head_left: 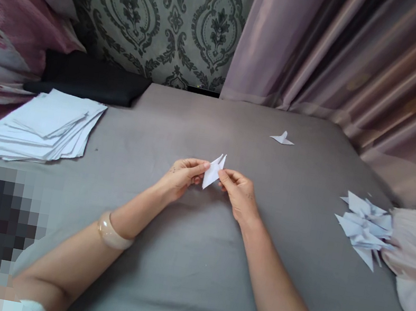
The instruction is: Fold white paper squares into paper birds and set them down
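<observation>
Between my two hands is a small folded white paper (213,173), with two narrow points rising at the top and one point facing down. My left hand (185,175) pinches its left edge between thumb and fingers. On the other side, my right hand (239,189) grips the right edge the same way. The fingertips behind the paper are partly hidden. Both hands are held over the middle of the grey cloth surface (174,257). A pale bangle (114,231) circles my left wrist.
A stack of white paper sheets (47,127) lies at left, before a folded black cloth (93,76). One folded paper bird (283,138) sits at the back right. Several more folded papers (366,226) are piled at right beside a pale cloth (415,256). Curtains (311,50) hang behind.
</observation>
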### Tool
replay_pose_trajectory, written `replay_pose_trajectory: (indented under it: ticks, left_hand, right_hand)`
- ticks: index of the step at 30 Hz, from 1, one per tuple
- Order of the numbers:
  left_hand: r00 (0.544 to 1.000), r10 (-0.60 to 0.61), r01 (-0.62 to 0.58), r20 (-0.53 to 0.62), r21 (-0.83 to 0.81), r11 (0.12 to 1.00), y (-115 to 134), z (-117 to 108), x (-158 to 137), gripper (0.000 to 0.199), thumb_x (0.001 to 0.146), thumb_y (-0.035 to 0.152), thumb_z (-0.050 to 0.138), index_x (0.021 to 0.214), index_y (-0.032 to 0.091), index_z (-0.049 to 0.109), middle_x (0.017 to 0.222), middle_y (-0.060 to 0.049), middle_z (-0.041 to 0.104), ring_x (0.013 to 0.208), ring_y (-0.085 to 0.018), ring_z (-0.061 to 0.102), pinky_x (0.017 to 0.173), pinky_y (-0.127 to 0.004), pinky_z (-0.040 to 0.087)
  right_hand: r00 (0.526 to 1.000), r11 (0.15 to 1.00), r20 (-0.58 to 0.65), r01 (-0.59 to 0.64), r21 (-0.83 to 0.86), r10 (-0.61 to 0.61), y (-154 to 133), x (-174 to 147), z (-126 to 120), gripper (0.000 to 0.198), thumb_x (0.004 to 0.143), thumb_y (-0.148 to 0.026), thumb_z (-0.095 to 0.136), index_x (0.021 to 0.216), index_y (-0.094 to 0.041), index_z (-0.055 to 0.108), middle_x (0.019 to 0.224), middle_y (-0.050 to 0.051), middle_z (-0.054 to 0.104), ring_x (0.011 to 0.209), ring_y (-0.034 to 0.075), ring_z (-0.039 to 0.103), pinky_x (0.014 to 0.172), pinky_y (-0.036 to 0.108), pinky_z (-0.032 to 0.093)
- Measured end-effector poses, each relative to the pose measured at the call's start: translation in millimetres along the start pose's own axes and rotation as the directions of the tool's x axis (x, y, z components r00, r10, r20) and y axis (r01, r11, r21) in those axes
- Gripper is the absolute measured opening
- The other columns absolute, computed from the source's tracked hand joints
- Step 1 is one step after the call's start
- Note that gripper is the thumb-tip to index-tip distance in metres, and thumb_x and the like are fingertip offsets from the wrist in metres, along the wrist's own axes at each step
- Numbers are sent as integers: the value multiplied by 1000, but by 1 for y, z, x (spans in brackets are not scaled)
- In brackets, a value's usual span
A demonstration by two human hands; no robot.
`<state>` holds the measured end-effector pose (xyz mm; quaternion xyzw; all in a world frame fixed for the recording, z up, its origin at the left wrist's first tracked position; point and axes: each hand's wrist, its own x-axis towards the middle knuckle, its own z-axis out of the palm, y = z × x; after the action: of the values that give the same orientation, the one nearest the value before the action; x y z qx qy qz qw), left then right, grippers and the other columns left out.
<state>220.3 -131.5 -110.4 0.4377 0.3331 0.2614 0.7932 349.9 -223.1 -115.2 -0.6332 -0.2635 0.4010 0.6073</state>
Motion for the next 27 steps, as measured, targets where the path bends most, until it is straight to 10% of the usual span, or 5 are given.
replay_pose_trajectory:
  ticks: [17,27]
  left_hand:
    - [986,161,-148,-35,242,959,0,3,-2,28,62,28,80,81,13,66,73,-1,66,65,-9,56,60,-22,40]
    - [997,73,-77,23,284,956,-2,-3,1,35,58,40,84,74,14,67,67,-1,62,59,-9,50,57,-22,35]
  right_hand:
    - [995,990,-63,70,-124,-78,6,4,-4,31,71,-45,69,81,-16,69,72,2,66,64,12,55,66,27,42]
    - [975,972,222,68,-223,-17,9,1,-6,26,76,-42,67,77,-16,68,72,0,65,64,11,54,65,26,41]
